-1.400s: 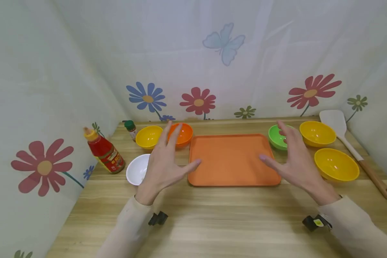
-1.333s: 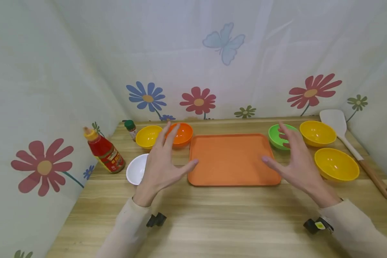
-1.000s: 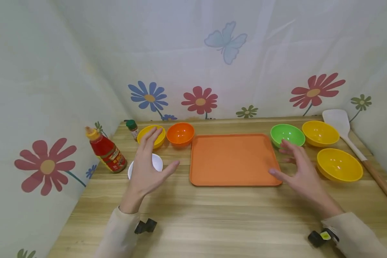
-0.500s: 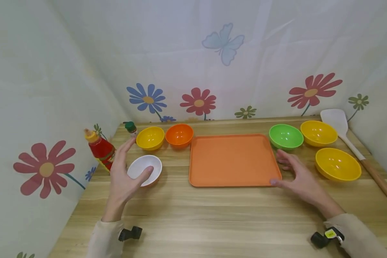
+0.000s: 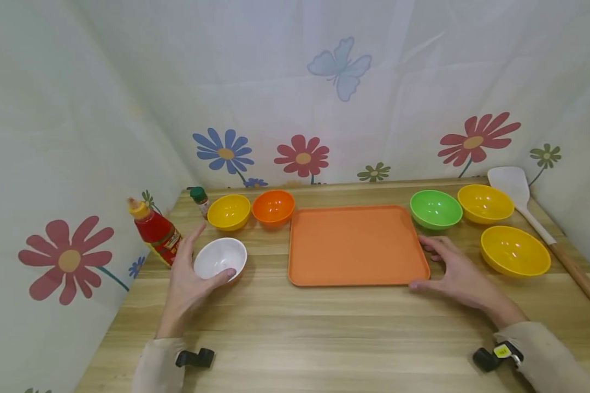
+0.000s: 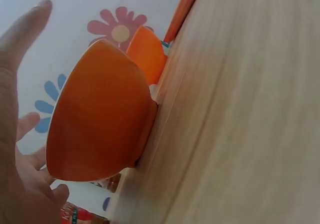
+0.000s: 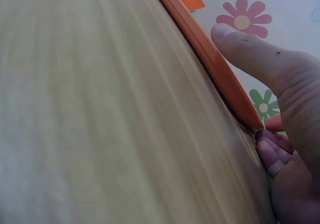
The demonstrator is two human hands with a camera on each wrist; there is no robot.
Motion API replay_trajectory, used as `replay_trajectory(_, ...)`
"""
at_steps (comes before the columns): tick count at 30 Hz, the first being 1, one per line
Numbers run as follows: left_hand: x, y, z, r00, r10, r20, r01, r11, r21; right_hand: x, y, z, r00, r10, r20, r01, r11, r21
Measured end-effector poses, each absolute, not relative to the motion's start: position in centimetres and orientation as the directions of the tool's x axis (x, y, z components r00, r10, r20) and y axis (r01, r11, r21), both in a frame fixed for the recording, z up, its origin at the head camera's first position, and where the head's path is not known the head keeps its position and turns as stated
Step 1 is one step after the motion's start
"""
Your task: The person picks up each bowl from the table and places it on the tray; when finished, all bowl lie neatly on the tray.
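My left hand (image 5: pixel 189 281) spreads around a bowl (image 5: pixel 219 257) that is white inside and orange outside. Its thumb (image 6: pixel 22 33) stands apart from the bowl in the left wrist view, while the other fingers lie at the bowl's far side; whether they touch it I cannot tell. My right hand (image 5: pixel 459 275) is at the near right corner of the orange tray (image 5: pixel 356 245). In the right wrist view its thumb (image 7: pixel 250 53) hovers beside the tray's near edge, and the bent fingertips (image 7: pixel 272 151) are close to or touching the corner. Both items rest on the table.
A red sauce bottle (image 5: pixel 159 232) stands left of my left hand. Behind are a green-capped jar (image 5: pixel 200 201), a yellow bowl (image 5: pixel 229 213) and an orange bowl (image 5: pixel 273 208). On the right sit a green bowl (image 5: pixel 436 209), yellow bowls (image 5: pixel 515 251) and a wooden-handled spatula (image 5: pixel 546 234).
My left hand has moved left and down from beside the tray to around the white-lined bowl. My right hand has lowered to the tray's near right corner. The objects have stayed put.
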State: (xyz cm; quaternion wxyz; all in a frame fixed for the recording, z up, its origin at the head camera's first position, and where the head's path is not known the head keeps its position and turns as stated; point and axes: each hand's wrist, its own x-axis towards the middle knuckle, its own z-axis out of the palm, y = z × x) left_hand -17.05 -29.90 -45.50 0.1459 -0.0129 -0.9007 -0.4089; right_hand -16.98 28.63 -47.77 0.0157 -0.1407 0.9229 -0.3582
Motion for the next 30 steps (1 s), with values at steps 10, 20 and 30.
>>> replay_trajectory(10,-17.1,-31.2,-47.3,-0.977,-0.037,0.212,0.141,0.633,0.761,-16.9,28.5,-47.8,-0.964,-0.261,0.05,-0.229,0.717,-0.658)
replay_trajectory(20,-17.1,-31.7,-47.8,-0.994,-0.071,0.087,0.026,0.606,0.795,-17.0,28.3,-47.7,-0.965,-0.258,0.038,-0.22,0.728,-0.65)
replay_trajectory(30,-16.9,-31.6,-48.0,-0.993,-0.087,0.08,0.012,0.599,0.801,-17.0,28.4,-47.6,-0.966,-0.254,0.039,-0.218,0.725,-0.653)
